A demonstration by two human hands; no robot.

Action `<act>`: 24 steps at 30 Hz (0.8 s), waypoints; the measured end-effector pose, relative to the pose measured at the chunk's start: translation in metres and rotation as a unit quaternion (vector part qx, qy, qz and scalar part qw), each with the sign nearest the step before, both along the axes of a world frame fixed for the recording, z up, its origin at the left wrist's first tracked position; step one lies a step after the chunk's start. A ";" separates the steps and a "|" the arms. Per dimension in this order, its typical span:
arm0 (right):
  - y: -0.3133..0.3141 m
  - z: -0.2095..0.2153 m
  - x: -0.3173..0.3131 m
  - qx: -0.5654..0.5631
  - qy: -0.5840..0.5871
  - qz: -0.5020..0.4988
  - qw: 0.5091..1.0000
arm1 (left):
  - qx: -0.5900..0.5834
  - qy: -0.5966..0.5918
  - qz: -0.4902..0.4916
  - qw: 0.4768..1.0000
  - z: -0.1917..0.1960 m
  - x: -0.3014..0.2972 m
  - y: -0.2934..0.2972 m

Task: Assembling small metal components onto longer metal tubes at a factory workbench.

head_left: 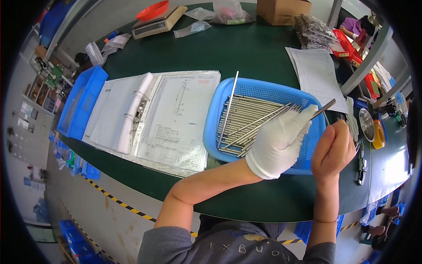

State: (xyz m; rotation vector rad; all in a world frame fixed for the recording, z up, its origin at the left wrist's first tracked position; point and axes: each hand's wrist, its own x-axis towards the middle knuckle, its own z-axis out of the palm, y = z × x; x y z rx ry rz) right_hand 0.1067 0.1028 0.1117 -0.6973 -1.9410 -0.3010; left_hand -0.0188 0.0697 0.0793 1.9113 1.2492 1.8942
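My left hand, in a white glove, is closed around a slim metal rod whose end sticks out past the fingers to the right. Bare and pinched, my right hand holds a thin pin-like piece upright against the underside of that rod, near its end. What kind of piece it is cannot be made out. Beneath my left hand stands a blue plastic basket. Many metal rods lie in it, some crossing others. One longer rod leans over the basket's far rim.
Left of the basket lies an open ring binder with a drawing, beside a blue tray. A scale, plastic bags and a cardboard box stand behind. Paper sheets, a caliper and a metal bowl are right.
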 end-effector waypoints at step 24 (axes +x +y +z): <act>-0.014 -0.028 -0.027 -0.105 -0.071 0.287 0.950 | -0.139 -0.575 -0.277 0.757 0.037 -0.074 0.008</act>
